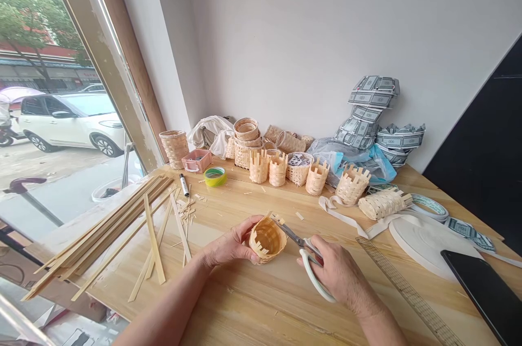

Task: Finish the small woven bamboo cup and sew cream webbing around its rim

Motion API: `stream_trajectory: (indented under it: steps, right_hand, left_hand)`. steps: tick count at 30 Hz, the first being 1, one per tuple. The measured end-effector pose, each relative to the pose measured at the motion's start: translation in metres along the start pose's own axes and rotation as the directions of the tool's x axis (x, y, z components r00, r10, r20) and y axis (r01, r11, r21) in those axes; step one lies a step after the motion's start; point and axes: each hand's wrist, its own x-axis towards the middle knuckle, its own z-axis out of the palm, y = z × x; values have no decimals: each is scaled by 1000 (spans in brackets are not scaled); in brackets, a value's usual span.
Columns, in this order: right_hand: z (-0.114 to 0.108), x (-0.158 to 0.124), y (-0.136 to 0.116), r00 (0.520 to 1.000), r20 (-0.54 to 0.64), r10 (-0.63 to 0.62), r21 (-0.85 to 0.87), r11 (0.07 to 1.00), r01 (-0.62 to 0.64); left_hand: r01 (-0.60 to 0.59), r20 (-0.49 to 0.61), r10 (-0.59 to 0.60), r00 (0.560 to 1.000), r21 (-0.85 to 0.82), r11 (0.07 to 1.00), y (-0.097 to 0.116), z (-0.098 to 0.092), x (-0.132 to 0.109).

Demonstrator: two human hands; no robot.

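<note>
Nearest me, over the bare front of the pale wooden desk (228, 308), the person's right hand (340, 272) has its fingers curled round the white handles of a pair of metal-bladed scissors (304, 242), and the blades reach to the rim of a small round basket woven from pale wood strips (267, 237). The left hand (238, 240) pinches that basket's left side, thumb in front, fingers behind; the basket tips its mouth toward the person, and I can't tell whether its base touches the desk. At the right lie a flat black rectangular device (485, 294), a clear ruler with grid markings (402, 286) and a wide coil of white ribbon (428, 245). At the left, long thin tan wood strips (106, 232) lie in a heap, with a black-and-white marker (184, 185) beyond. Farther back stand more woven baskets, among them a notched one (258, 167), near an open pink plastic box (196, 161). Grey patterned fabric pieces (373, 93) pile against the white wall (305, 25); outside the window sits a white car (69, 117).
</note>
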Motion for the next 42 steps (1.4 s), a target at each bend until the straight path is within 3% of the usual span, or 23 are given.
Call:
stream_trajectory:
  steps: [6,11,18,22,31,42]
  right_hand:
    - [-1,0,2,1000,16,-8,-6,1000,9]
    - [1,1,5,999,16,-27,3,1000,27]
    - [1,1,6,1000,-13,15,-45,999,-16]
    - [-1,0,4,999,-29,19,-86,996,-21]
    - [-2,0,1,1000,-26,2,-101,995,-4]
    - [-5,-2,-3,1000,13,6,-68,998,-5]
  left_hand:
    - [29,4,-29,1000,-19,999,6,-1,-1]
    - [53,72,-54,996,7,999,10,-6,-3]
    - [-36,-88,56,995,213,976,-1,10,0]
    - [-11,-83,36,996,282,959,-1,14,3]
    - [-46,-19,54,998,272,961,-3,10,3]
    - [-7,22,3,1000,181,983,-2,5,2]
